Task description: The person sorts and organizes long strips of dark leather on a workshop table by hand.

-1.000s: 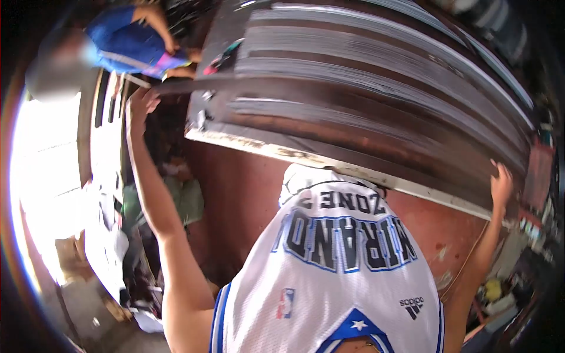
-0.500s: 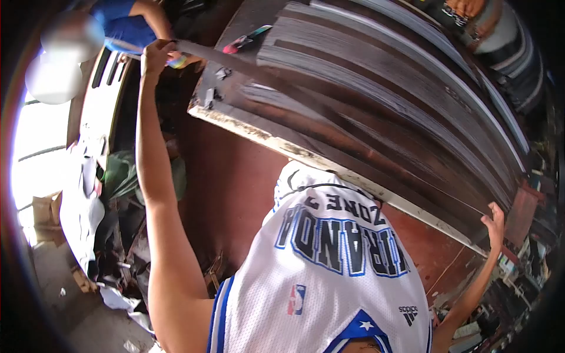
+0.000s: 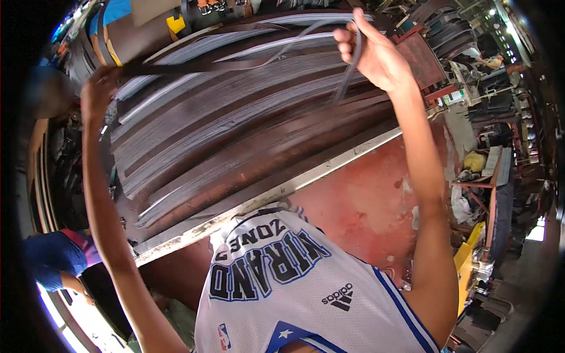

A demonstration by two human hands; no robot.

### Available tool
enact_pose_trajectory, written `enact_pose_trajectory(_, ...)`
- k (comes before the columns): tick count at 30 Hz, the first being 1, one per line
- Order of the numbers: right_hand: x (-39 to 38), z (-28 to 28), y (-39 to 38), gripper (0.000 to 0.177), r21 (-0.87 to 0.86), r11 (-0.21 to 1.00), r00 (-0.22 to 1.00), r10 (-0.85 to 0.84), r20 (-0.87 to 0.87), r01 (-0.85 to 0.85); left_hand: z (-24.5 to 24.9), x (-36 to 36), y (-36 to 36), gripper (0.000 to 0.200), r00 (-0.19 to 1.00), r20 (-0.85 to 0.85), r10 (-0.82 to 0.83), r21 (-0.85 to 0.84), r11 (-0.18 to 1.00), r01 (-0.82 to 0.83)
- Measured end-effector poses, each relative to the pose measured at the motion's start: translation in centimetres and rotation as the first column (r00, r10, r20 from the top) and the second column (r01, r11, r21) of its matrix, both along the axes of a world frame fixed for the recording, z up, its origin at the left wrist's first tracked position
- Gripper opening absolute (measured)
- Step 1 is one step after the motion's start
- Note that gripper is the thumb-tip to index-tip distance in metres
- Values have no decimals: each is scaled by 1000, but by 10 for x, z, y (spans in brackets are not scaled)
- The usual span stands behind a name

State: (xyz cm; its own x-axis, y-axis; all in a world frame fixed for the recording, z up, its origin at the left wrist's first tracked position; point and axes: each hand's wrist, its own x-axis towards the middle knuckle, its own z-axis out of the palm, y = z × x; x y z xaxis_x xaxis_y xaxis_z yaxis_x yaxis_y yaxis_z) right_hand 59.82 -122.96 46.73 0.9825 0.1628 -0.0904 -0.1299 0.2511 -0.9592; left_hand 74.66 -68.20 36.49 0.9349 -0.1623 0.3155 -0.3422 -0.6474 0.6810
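A long dark strip [image 3: 229,65] stretches between both my raised hands, above a table covered with rows of stacked dark strips [image 3: 235,129]. My left hand [image 3: 97,94] grips one end of the strip at the upper left. My right hand [image 3: 376,56] holds the other end at the upper right, and the strip's tail hangs down from its fingers. My white jersey [image 3: 294,282] fills the lower middle of the view.
The table has a pale front edge [image 3: 282,191] and a red side panel [image 3: 365,206]. A person in a blue top [image 3: 53,259] is at the lower left. Shelves and cluttered goods [image 3: 488,170] stand to the right. Hanging items [image 3: 176,23] line the back.
My view has swung round. My right hand rose from the table's far edge to hold the strip high, and my left hand lifted its end off the stacks.
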Motion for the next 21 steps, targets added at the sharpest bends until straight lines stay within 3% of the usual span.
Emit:
enact_pose_trajectory(1,-1,1,18,31,78,996,998,44,53,-48,9,7,-44,25,994,109,13,290,956,-44)
enact_pose_trajectory(2,13,-8,22,27,188,979,996,68,62,-78,26,-6,-91,26,994,-102,-37,101,994,48)
enact_pose_trajectory(3,17,-7,42,27,275,961,1000,14,28,-21,9,3,-112,27,947,142,-289,20,957,289)
enact_pose_trajectory(4,22,-3,66,28,359,933,999,-32,-13,34,4,18,-129,33,882,284,-376,251,917,310)
enact_pose_trajectory(6,33,-4,91,31,377,924,997,-75,13,64,51,-47,-186,42,937,89,-337,-4,941,338)
enact_pose_trajectory(8,49,-11,105,31,527,849,996,-65,65,21,68,-82,-213,48,834,-31,-551,-263,809,525)
enact_pose_trajectory(10,59,-7,117,30,567,824,997,-25,68,-19,66,-101,-228,53,800,37,-599,-291,759,582)
enact_pose_trajectory(11,62,-2,123,29,579,815,1000,-10,16,-1,67,-105,-230,49,790,-78,-609,-334,762,555)
enact_pose_trajectory(12,65,1,129,29,587,809,999,7,-36,15,71,-113,-228,40,722,-78,-688,-444,672,592)
enact_pose_trajectory(14,69,3,139,28,591,806,998,50,-35,-20,71,-118,-217,33,707,-194,-680,-603,651,461)
enact_pose_trajectory(16,71,4,149,29,528,849,1000,0,-2,1,74,-126,-199,29,705,-252,-663,-618,671,410)
enact_pose_trajectory(17,80,-4,148,28,546,836,999,28,43,-47,77,-130,-190,25,681,-312,-663,-634,678,370)
enact_pose_trajectory(18,103,-31,127,24,532,790,948,196,252,-305,77,-136,-179,25,693,-315,-649,-635,687,355)
enact_pose_trajectory(20,114,-45,116,22,559,814,987,123,100,-158,79,-150,-153,23,700,-384,-602,-519,768,376)
enact_pose_trajectory(21,118,-56,112,23,597,799,997,-42,-65,73,78,-158,-140,22,691,-443,-571,-484,801,351)
